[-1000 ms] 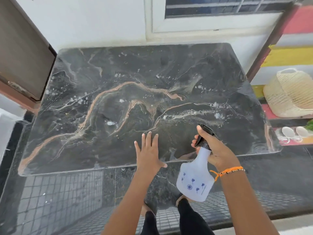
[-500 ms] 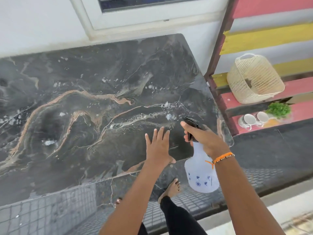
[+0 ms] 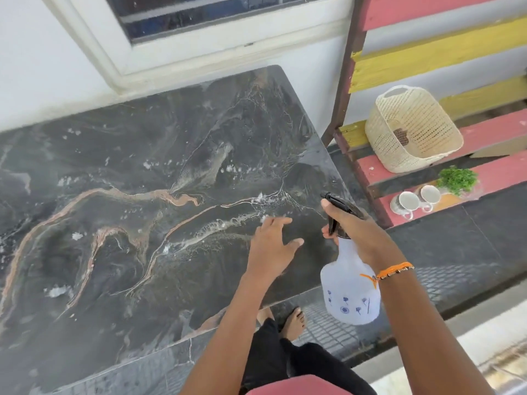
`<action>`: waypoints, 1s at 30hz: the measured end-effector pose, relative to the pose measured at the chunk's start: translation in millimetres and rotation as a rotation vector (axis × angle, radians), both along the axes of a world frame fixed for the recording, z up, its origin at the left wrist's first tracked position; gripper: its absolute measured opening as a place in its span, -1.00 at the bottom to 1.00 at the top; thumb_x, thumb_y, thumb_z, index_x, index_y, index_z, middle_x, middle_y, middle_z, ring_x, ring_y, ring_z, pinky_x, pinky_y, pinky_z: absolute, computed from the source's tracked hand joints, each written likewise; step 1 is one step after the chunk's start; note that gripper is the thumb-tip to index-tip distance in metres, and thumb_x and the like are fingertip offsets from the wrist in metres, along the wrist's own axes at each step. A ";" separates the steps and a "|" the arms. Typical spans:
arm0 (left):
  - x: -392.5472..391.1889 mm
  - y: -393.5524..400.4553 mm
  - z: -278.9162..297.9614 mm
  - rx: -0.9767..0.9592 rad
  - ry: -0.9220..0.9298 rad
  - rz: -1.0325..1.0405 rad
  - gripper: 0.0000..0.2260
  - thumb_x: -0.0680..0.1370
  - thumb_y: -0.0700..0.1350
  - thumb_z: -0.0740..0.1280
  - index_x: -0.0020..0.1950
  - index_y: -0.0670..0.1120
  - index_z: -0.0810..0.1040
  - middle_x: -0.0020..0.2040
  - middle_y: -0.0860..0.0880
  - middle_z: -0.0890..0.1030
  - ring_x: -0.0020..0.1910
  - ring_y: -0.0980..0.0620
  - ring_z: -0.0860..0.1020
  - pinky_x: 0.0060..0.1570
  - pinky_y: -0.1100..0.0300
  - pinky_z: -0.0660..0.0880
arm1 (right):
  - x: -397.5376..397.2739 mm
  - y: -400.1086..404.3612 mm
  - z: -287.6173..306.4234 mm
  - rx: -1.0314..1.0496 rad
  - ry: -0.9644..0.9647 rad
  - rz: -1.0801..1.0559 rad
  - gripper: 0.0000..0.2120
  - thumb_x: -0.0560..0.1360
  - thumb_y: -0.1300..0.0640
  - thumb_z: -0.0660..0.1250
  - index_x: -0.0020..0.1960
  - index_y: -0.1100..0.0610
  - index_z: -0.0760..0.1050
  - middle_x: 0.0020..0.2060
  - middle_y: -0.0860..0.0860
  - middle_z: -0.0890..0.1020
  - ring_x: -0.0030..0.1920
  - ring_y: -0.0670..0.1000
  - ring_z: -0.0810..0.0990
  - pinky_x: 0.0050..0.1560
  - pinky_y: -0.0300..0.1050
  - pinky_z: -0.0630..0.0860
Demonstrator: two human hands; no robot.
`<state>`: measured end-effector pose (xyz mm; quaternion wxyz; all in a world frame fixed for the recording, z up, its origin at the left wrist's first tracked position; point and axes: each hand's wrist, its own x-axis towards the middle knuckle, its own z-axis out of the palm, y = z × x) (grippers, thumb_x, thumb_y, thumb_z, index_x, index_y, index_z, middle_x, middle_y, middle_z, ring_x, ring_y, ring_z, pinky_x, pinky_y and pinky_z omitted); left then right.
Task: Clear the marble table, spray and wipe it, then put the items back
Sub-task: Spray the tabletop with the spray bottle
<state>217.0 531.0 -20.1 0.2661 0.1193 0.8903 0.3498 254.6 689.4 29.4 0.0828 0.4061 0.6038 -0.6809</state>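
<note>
The dark marble table (image 3: 119,223) with tan veins fills the left and middle, flecked with white spray droplets. My right hand (image 3: 356,232) grips the black trigger head of a white spray bottle (image 3: 349,292) with small blue flowers, held over the table's right front corner. My left hand (image 3: 272,243) hovers flat with spread fingers over the marble just left of the bottle. On the pink step to the right stand a cream woven basket (image 3: 410,129), two white cups (image 3: 417,199) and a small green plant (image 3: 457,179).
A white wall and window frame (image 3: 176,49) run behind the table. Pink and yellow painted steps (image 3: 445,49) with a brown post rise at the right. My bare feet (image 3: 293,323) stand on dark floor at the table's front edge.
The view has swung right and closer, bringing the steps further in. My left hand has lifted off the front edge and shifted forward over the marble. The bottle stays in my right hand.
</note>
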 end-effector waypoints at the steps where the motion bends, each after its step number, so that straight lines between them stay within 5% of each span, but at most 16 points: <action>1: -4.7 8.6 3.8 0.068 -0.022 -0.006 -0.62 0.50 -0.01 0.35 0.31 -0.01 0.43 0.25 0.02 0.44 0.23 0.01 0.44 0.24 0.10 0.38 | -3.0 6.0 5.6 0.020 0.020 -0.012 -0.76 0.45 -0.04 0.41 -0.01 0.10 0.52 -0.35 0.13 0.58 -0.43 -0.04 0.59 -0.44 -0.32 0.51; 4: -22.1 39.2 14.2 0.164 0.017 -0.069 -0.70 0.52 -0.03 0.32 0.25 0.05 0.47 0.22 0.09 0.46 0.08 0.18 0.47 0.05 0.30 0.34 | -15.9 32.6 17.2 0.123 0.082 -0.045 -0.74 0.45 -0.08 0.39 -0.13 0.13 0.54 -0.44 0.07 0.60 -0.39 -0.04 0.58 -0.31 -0.28 0.50; 9: -44.9 92.5 24.8 0.245 0.024 -0.152 -0.76 0.54 -0.06 0.31 0.21 0.03 0.49 0.15 0.12 0.50 -0.01 0.20 0.49 -0.06 0.40 0.35 | -32.1 91.3 22.8 0.292 0.226 -0.267 -0.86 0.46 -0.05 0.39 -0.15 0.02 0.57 -0.57 -0.14 0.53 -0.52 -0.20 0.47 -0.46 -0.42 0.38; 13: -62.4 142.6 24.9 0.288 0.036 -0.188 -0.79 0.54 -0.08 0.31 0.17 0.04 0.50 0.12 0.14 0.50 -0.02 0.21 0.50 -0.16 0.52 0.34 | -45.1 146.8 19.7 0.412 0.345 -0.327 -0.76 0.50 -0.01 0.36 -0.09 0.18 0.54 -0.35 -0.01 0.52 -0.30 -0.05 0.47 -0.19 -0.12 0.45; 18: -83.4 214.6 13.9 0.272 0.009 -0.162 -0.79 0.54 -0.08 0.31 0.17 0.02 0.50 0.11 0.11 0.51 -0.03 0.23 0.50 -0.15 0.65 0.32 | -77.7 227.7 1.2 0.640 0.366 -0.308 -0.75 0.53 -0.04 0.29 -0.15 0.14 0.43 -0.26 0.11 0.49 -0.17 0.13 0.48 -0.03 0.20 0.44; 22: -95.8 275.2 5.5 0.255 -0.059 -0.129 -0.81 0.55 -0.07 0.29 0.15 0.07 0.50 0.13 0.16 0.50 -0.01 0.28 0.52 -0.17 0.52 0.37 | -108.1 291.2 -18.4 0.882 0.314 -0.258 -0.67 0.53 -0.14 0.23 -0.24 0.09 0.36 -0.37 -0.05 0.43 -0.20 -0.17 0.43 0.07 -0.02 0.22; 24: -103.5 306.7 -1.2 0.240 -0.093 -0.113 -0.82 0.54 -0.08 0.30 0.14 0.05 0.50 0.12 0.15 0.51 -0.02 0.30 0.52 -0.17 0.53 0.38 | -124.4 325.6 -26.6 0.919 0.308 -0.251 -0.64 0.54 -0.11 0.24 -0.31 0.09 0.36 -0.44 -0.08 0.42 -0.25 -0.15 0.43 0.11 0.02 0.23; 27: -113.1 341.4 -7.9 0.236 -0.130 -0.086 -0.85 0.54 -0.10 0.30 0.10 0.06 0.51 0.09 0.13 0.51 -0.04 0.31 0.51 -0.19 0.65 0.34 | -143.6 366.8 -41.9 0.954 0.326 -0.273 -0.59 0.55 -0.07 0.26 -0.38 0.12 0.32 -0.52 -0.11 0.35 -0.26 -0.41 0.39 0.01 -0.02 0.26; 30: -122.1 367.2 -17.8 0.219 -0.168 -0.051 -0.85 0.54 -0.11 0.30 0.10 0.05 0.52 0.09 0.10 0.53 0.00 0.22 0.53 -0.17 0.64 0.35 | -153.6 399.5 -66.0 0.970 0.322 -0.225 -0.58 0.52 -0.08 0.29 -0.38 0.15 0.32 -0.51 0.05 0.42 -0.35 -0.10 0.44 -0.10 -0.12 0.20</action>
